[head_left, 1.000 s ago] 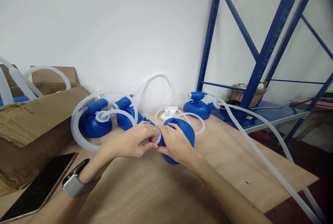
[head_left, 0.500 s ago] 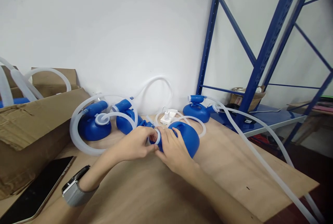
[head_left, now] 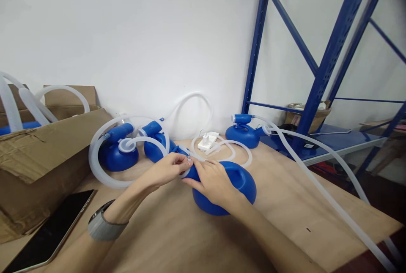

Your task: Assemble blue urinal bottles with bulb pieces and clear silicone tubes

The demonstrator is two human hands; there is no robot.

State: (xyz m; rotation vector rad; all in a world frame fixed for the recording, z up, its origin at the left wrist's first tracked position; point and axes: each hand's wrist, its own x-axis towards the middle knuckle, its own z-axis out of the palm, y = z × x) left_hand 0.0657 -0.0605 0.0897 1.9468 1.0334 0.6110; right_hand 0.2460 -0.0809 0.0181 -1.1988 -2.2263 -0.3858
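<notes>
A blue urinal bottle [head_left: 240,182] of moulded plastic lies before me, its neck pointing left. My right hand [head_left: 212,180] is closed around the neck, fingers over the top and thumb along the near side. At the mouth, my left hand [head_left: 174,166] pinches the upper edge of a white cap [head_left: 185,174] with thumb and forefinger; the fingers hide most of that cap. Just behind the fingertips, a second blue bottle [head_left: 154,148] with a blue tube-shaped part rests near the wall. Whether my left fingers touch its small fitting cannot be made out.
Another blue bottle [head_left: 117,154] with a coiled clear hose stands at left, beside a cardboard box [head_left: 53,146] and a tablet [head_left: 50,230]. A white socket strip [head_left: 207,141] lies behind. At right are a blue bottle [head_left: 242,135], trailing hoses [head_left: 320,195] and a blue rack [head_left: 331,61].
The bottle in my right hand has turned and come nearer and to the right, showing more of its body. My left fingers have shifted from inside the white ring to its upper edge.
</notes>
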